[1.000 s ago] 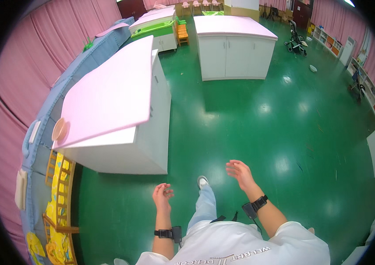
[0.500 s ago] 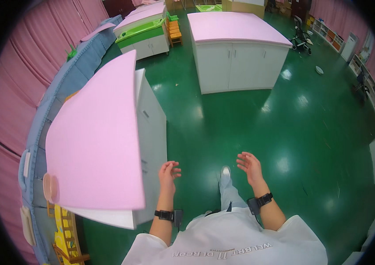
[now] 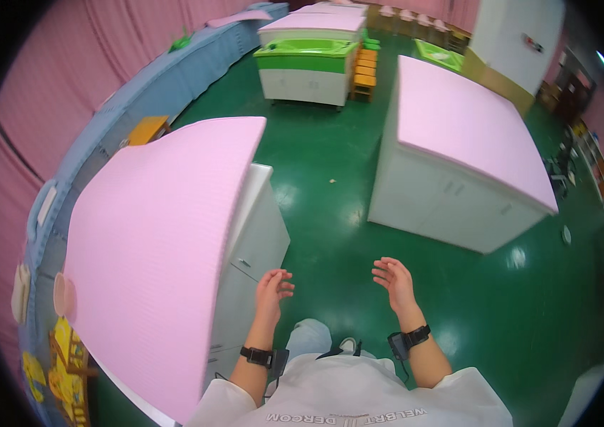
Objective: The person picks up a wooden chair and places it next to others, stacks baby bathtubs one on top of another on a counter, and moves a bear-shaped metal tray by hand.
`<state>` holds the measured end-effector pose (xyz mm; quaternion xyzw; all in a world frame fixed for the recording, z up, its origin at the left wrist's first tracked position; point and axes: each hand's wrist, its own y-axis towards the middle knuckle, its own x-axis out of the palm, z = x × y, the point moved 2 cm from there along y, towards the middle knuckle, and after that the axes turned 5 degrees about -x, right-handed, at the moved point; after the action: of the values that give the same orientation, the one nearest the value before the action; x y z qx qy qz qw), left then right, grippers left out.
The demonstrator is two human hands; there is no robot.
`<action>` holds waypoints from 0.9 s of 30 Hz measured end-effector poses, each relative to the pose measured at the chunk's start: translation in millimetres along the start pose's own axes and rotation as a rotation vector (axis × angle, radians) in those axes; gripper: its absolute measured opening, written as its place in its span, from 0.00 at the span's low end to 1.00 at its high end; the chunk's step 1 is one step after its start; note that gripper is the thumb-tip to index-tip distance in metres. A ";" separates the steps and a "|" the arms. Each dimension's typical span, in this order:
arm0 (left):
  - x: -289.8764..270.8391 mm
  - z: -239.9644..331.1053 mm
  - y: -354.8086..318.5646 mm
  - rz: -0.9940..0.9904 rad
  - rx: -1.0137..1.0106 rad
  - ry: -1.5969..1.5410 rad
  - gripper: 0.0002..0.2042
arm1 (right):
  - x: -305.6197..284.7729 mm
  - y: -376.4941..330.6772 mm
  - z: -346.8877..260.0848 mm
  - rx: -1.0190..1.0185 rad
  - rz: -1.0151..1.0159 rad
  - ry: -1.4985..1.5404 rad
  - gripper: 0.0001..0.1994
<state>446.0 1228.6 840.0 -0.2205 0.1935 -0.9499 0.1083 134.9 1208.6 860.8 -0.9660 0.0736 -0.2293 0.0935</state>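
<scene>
My left hand (image 3: pixel 272 286) hangs in front of me with loosely curled fingers and holds nothing; it is right beside the white side of a cabinet (image 3: pixel 252 249) topped with a pink board (image 3: pixel 163 242). My right hand (image 3: pixel 393 280) is raised, palm turned inward, fingers apart, empty, over the green floor (image 3: pixel 330 213). Each wrist carries a black band. A second white cabinet with a pink top (image 3: pixel 465 135) stands ahead to the right.
A green-and-white cabinet (image 3: pixel 309 64) stands farther back, next to an orange shelf unit (image 3: pixel 364 67). A blue padded wall (image 3: pixel 103 135) and pink curtains run along the left. Yellow small furniture (image 3: pixel 60 356) sits at the lower left.
The view has moved forward and closer to the left pink-topped cabinet, which now fills the left side. Both hands stay raised and empty, the left one now beside the cabinet's side.
</scene>
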 end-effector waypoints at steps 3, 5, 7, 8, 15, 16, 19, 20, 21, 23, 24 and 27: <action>26.9 14.8 80.9 0.026 0.031 -0.007 0.07 | 24.1 96.2 -5.1 0.047 -0.062 -0.027 0.12; 45.2 8.6 140.8 -0.002 -0.034 -0.058 0.08 | 30.2 164.3 3.8 0.060 -0.085 -0.045 0.12; 63.0 13.2 209.8 -0.015 -0.041 -0.022 0.08 | 40.1 231.6 11.4 0.093 -0.098 -0.096 0.12; 76.4 19.9 239.1 -0.030 -0.074 0.011 0.08 | 47.0 260.6 8.5 0.097 -0.104 -0.103 0.12; 163.0 152.1 454.3 -0.155 -0.074 0.098 0.08 | 103.3 467.3 -39.3 0.121 -0.081 -0.125 0.13; 173.1 168.0 476.9 -0.175 -0.042 0.155 0.08 | 113.5 493.6 -52.0 0.082 -0.079 -0.158 0.12; 180.4 199.8 548.2 -0.145 -0.032 0.185 0.08 | 139.5 585.1 -50.8 0.063 -0.098 -0.185 0.11; 184.5 211.2 572.2 -0.128 -0.025 0.178 0.08 | 144.1 616.6 -47.9 0.075 -0.085 -0.191 0.11; 186.7 222.2 593.6 -0.099 -0.044 0.172 0.08 | 152.1 647.9 -42.3 0.100 -0.084 -0.179 0.11; 187.0 245.1 634.8 -0.043 -0.049 0.149 0.07 | 171.7 717.0 -25.0 0.144 -0.141 -0.199 0.11; 183.0 254.4 648.3 0.028 -0.069 0.138 0.08 | 183.7 745.0 -17.0 0.187 -0.172 -0.218 0.11; 165.4 287.3 699.8 0.201 -0.044 0.060 0.08 | 245.1 832.8 3.5 0.318 -0.332 -0.282 0.11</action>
<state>517.2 457.6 849.5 -0.1738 0.2384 -0.9359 0.1922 270.4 354.6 784.3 -0.9604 -0.1366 -0.1134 0.2147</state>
